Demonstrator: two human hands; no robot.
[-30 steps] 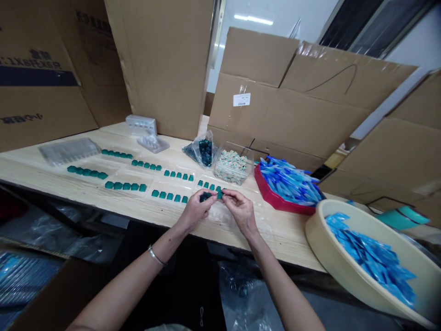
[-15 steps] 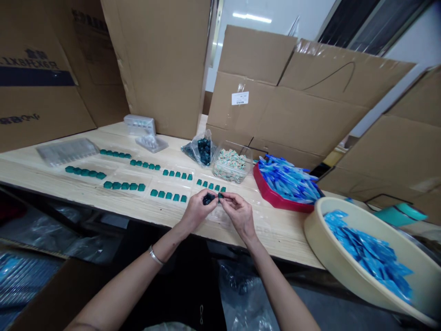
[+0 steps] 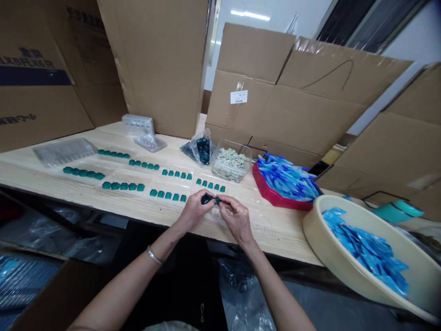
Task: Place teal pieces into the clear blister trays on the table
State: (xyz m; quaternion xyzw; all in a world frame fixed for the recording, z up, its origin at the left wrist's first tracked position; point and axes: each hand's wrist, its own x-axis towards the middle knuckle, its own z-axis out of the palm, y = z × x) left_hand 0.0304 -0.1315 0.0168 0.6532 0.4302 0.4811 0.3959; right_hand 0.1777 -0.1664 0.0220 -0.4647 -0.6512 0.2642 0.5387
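My left hand (image 3: 195,209) is closed round several small dark green pieces (image 3: 206,198). Between the fingertips of my right hand (image 3: 237,217) is one small green piece (image 3: 217,200), held close against the left fingers. Just beyond the hands lies a clear plastic tray with a row of green pieces (image 3: 211,185). To the left, more clear trays hold similar rows of green pieces (image 3: 168,195), set out in two lines along the table. Part of another clear tray shows under and beside my hands.
Behind the trays are a bag of dark green pieces (image 3: 202,149) and a clear box of small patterned pieces (image 3: 230,162). A red tray (image 3: 267,191) of blue pens and a cream basin (image 3: 315,230) of blue packets stand right. Cardboard (image 3: 262,99) walls the back.
The green piece at my right fingertips has moved slightly down and left, nearer the left hand's fingers. The whole view has shifted a little.
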